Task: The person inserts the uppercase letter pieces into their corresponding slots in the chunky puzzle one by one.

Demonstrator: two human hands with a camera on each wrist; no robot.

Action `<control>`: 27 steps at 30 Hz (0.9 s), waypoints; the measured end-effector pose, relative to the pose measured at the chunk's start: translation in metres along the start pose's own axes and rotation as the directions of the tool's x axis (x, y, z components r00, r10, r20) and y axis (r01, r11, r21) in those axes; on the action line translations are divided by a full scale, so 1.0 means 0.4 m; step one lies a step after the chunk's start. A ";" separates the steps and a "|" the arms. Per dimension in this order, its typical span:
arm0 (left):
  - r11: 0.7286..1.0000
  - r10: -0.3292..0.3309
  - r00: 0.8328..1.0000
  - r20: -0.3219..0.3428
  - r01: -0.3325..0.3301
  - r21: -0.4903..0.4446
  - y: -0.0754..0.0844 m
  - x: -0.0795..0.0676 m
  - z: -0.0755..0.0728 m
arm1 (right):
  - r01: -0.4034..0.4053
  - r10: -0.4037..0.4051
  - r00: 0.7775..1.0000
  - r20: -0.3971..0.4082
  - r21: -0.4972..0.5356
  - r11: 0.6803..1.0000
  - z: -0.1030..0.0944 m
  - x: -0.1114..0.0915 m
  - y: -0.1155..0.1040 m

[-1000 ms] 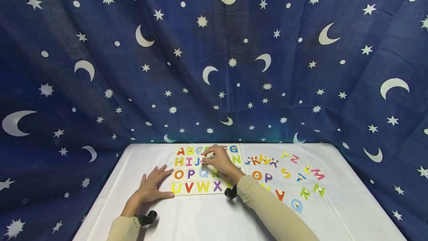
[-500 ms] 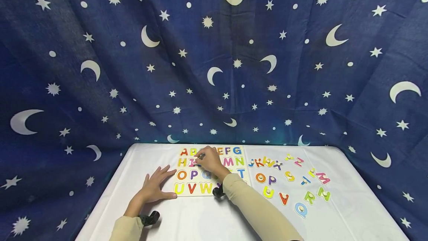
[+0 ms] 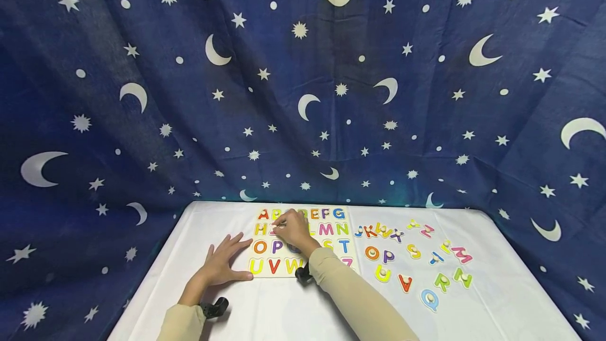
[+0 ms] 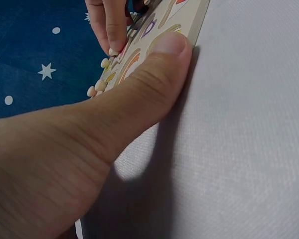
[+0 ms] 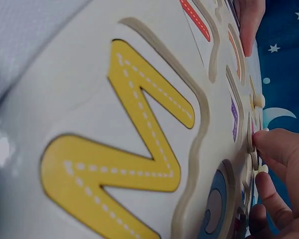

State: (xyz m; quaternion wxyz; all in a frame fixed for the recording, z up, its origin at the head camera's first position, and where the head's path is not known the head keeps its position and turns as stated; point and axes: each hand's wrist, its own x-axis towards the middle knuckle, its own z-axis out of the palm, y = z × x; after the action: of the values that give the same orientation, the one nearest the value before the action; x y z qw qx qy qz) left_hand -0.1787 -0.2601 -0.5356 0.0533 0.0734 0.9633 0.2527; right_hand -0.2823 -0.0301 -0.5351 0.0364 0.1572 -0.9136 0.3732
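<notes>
The alphabet puzzle board (image 3: 352,249) lies flat on the white table. My right hand (image 3: 293,230) reaches over its second row, thumb and fingers pinching the knob of a pink letter I (image 3: 273,232) at the I slot, beside the seated H (image 3: 260,229). In the left wrist view the pinched knob (image 4: 113,52) shows close over the board. My left hand (image 3: 218,264) rests along the board's left edge with fingers spread, its thumb (image 4: 154,69) against the near corner. The right wrist view shows the W recess (image 5: 154,164) with its printed yellow letter.
Loose knobbed letters are scattered right of the board, among them an orange O (image 3: 372,253), a blue Q (image 3: 430,299) and a pink M (image 3: 462,255). Knobbed letters sit along the board's top row, such as the G (image 3: 338,213). A starry curtain (image 3: 303,120) hangs behind the table.
My right hand has moved left along the second row with the pink I, from around the J to the I slot. The left hand stays at the board's edge. The head view has shifted slightly.
</notes>
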 end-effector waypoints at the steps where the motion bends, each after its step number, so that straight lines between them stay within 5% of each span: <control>1: 1.000 0.001 1.000 -0.001 -0.001 0.003 0.002 -0.001 -0.001 | -0.003 0.003 1.000 0.000 -0.007 1.000 0.001 0.000 0.000; 27: 1.000 -0.011 1.000 0.006 0.011 0.008 0.014 -0.004 -0.006 | 0.008 -0.008 1.000 -0.004 -0.018 1.000 0.007 -0.002 0.003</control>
State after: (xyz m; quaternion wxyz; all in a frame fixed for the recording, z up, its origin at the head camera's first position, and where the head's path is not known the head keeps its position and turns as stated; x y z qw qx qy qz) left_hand -0.1770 -0.2568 -0.5306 0.0573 0.0689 0.9645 0.2482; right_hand -0.2816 -0.0312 -0.5381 0.0410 0.1598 -0.9163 0.3650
